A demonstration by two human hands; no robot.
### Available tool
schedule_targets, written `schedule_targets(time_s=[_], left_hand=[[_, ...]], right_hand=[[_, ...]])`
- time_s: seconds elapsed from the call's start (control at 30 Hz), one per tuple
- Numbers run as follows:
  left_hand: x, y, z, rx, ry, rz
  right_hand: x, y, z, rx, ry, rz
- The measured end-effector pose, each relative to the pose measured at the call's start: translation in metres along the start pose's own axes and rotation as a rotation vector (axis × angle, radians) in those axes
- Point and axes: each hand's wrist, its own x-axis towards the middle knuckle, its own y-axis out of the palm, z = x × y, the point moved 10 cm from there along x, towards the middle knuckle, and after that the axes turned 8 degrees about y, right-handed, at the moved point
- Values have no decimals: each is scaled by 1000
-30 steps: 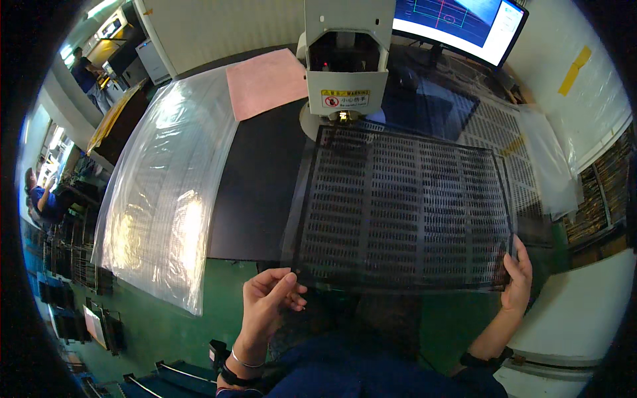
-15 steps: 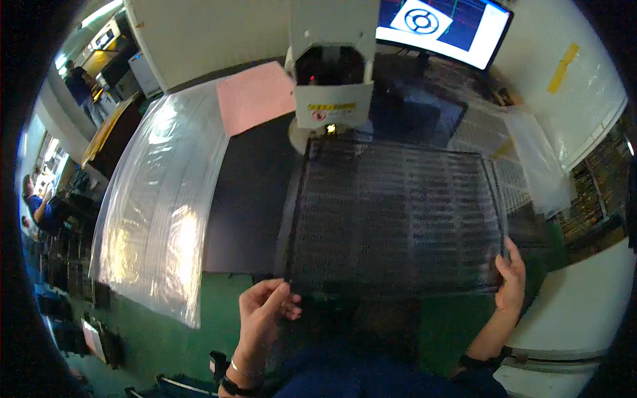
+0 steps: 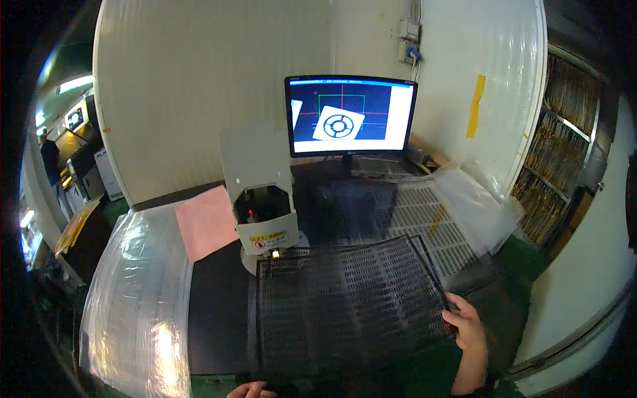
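Before pale walls [image 3: 199, 93], the right hand [image 3: 468, 326] grips a patterned sheet [image 3: 352, 298] over the lower-centre desk [image 3: 219, 312], the left hand [image 3: 252, 391] being unreadable.

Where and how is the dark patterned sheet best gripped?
Probably by the right edge of the dark patterned sheet, pinched from the right, as the right hand does: it looks broad and thin, and that edge lies away from the pale machine near its far left corner.

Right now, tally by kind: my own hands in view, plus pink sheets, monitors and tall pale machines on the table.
Hands: 2, left hand at the lower edge and right hand
Pink sheet: 1
Monitor: 1
Tall pale machine: 1
Total: 5
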Motion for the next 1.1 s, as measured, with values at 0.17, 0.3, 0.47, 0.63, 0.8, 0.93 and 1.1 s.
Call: schedule_targets(time_s=[0.17, 0.3, 0.47, 0.63, 0.8, 0.93, 1.1], left_hand=[[-6, 2, -10, 11, 59, 20], [-22, -12, -14, 14, 111, 63], [-33, 0, -56, 473, 51, 415], [-42, -18, -180, 1024, 599, 282], [-35, 87, -247, 1113, 1061, 385], [-49, 105, -197, 1094, 704, 879], [-65, 73, -230, 797, 675, 696]], right_hand=[[1, 0, -4, 36, 15, 8], [0, 0, -10, 20, 13, 29], [-24, -51, 16, -391, -71, -95], [-18, 12, 24, -217, -188, 276], [-47, 101, 40, -1024, -674, 414], [-48, 106, 40, -1040, -1015, 227], [-60, 131, 81, -329, -1004, 411]])
